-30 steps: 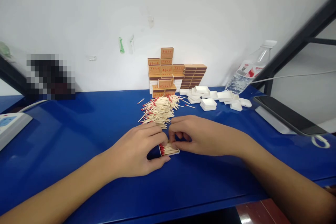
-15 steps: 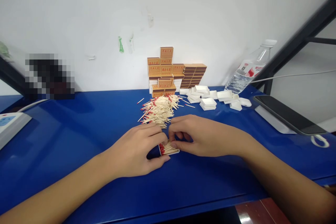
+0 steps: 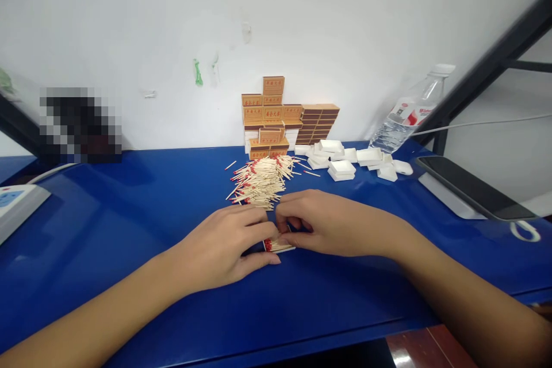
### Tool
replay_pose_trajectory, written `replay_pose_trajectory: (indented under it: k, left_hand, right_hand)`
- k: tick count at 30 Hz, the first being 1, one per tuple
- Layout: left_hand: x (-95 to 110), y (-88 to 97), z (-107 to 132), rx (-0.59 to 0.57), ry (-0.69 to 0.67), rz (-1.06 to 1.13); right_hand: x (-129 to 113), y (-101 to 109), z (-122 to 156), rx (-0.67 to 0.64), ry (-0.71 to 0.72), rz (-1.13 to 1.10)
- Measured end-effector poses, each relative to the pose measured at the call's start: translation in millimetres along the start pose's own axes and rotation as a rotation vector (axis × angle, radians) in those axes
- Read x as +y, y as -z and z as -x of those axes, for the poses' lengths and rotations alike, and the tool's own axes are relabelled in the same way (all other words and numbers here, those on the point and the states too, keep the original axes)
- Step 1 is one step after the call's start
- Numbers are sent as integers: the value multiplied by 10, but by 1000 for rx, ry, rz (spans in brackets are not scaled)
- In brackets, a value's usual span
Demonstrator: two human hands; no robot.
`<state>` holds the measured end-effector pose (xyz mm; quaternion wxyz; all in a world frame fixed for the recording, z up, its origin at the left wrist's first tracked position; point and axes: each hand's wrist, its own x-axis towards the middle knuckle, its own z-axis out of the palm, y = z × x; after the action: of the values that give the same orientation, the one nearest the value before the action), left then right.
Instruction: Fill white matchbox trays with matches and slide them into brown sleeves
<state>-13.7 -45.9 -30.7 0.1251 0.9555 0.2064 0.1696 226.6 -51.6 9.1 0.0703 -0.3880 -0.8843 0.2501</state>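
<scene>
A small white matchbox tray [image 3: 288, 250] lies on the blue table, with red-headed matches [image 3: 274, 245] in it. My left hand [image 3: 235, 244] is closed around the tray's left side, thumb at the near edge and fingers at the far edge. Over the tray's right part, my right hand [image 3: 308, 221] pinches thumb and finger together at the matches; its fingertips partly cover them. Just beyond both hands is a heap of loose matches [image 3: 261, 181], heads mostly to the left.
Behind the heap, matchboxes [image 3: 273, 112] stand stacked against the wall. White trays [image 3: 342, 168] are piled to their right. Farther right are a water bottle [image 3: 403, 112] and a phone [image 3: 470, 187] resting on a white box. A power strip [image 3: 21, 207] lies at the left edge.
My left index finger and my right fingertips have shifted slightly over the tray and cover more of the matches. The tray has moved a little to the right.
</scene>
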Motion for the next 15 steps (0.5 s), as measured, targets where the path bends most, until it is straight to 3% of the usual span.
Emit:
replay_pose_trajectory:
  k: [15]
  left_hand:
    - [-3,1,0,4,21,-16]
  right_hand:
    - [-8,23,14,-19,41,14]
